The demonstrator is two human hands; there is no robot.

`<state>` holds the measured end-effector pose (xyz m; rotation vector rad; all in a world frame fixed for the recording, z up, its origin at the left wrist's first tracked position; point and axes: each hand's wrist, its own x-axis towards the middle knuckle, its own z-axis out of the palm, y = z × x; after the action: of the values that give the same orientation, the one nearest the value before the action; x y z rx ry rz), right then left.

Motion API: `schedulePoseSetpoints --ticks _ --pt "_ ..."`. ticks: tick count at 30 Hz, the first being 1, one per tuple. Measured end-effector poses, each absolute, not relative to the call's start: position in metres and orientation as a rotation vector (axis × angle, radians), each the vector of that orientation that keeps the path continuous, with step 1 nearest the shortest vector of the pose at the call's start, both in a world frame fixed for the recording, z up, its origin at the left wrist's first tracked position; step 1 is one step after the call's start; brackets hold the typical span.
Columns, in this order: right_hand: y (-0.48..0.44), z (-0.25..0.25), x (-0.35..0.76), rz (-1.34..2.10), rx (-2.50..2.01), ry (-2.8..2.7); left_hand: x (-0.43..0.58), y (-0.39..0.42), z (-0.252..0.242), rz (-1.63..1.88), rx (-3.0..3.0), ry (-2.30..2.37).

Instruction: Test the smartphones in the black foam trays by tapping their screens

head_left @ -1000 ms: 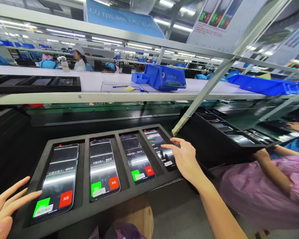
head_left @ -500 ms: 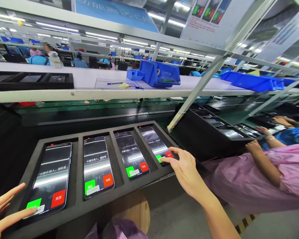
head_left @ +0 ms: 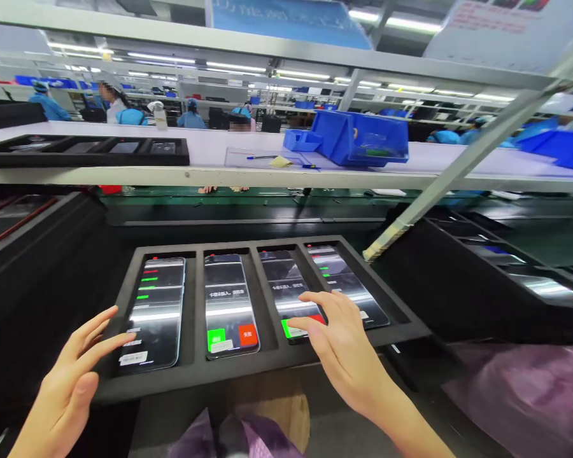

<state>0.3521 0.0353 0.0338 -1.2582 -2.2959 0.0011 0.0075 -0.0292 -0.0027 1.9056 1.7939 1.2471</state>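
— Where's my right hand point(head_left: 346, 346)?
— Flat over the third phone point(head_left: 285, 287), forefinger tip on the green square at the foot of its glossy glass. The grip is open and holds nothing.
— And my left hand point(head_left: 69, 381)?
— Splayed, grip open too, forefinger at the lower left edge of the first phone point(head_left: 157, 308) (a rounded, mirror-slick slab). Both phones lie in oblong slots of a matte black foam tray point(head_left: 267, 367).

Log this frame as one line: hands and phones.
left hand open, fingertip at leftmost phone lower edge | right hand open, index finger at third phone green button | black tray holds four lit phones
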Motion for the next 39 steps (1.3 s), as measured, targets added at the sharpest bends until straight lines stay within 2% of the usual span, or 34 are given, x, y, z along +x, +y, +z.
schedulePoseSetpoints --ticks 6,10,15,25,39 --pt "0.039 0.048 0.294 0.105 -0.917 -2.582 -0.003 -0.029 -0.009 1.184 1.941 1.742" --pt "0.049 0.047 0.281 0.125 -0.860 -2.617 -0.010 -0.027 -0.004 1.134 1.955 1.690" --pt "0.073 0.041 0.293 0.092 -0.964 -2.509 -0.013 -0.011 0.016 1.123 1.912 1.739" --pt "0.099 0.049 0.293 0.190 -1.108 -2.556 -0.009 0.011 0.030 0.808 2.182 1.839" --pt "0.099 0.041 0.292 0.207 -1.088 -2.547 -0.011 0.000 0.024 0.907 2.221 1.780"
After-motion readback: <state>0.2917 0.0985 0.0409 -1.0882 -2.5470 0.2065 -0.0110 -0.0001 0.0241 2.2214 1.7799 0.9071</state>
